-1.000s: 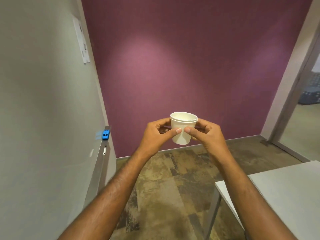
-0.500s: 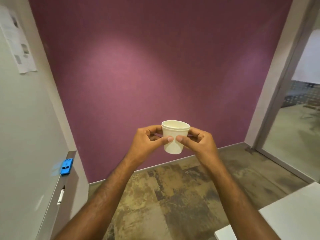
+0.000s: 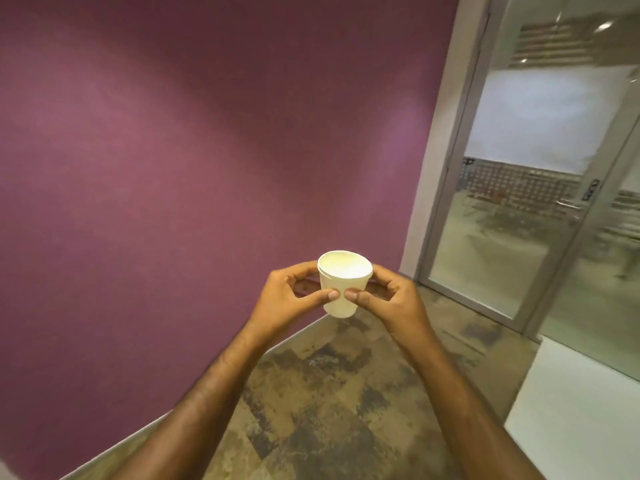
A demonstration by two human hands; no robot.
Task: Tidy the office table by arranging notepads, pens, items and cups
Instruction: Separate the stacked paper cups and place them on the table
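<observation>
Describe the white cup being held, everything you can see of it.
The white cup is small, tapering toward its base, with a rolled rim; it looks like paper, and a second rim line just under the top hints at nested cups. It stands upright in mid-air before the purple wall, above the floor. The inside looks pale and empty as far as shows. The left hand and right hand pinch it from either side, thumbs pressed on its near face, almost meeting.
</observation>
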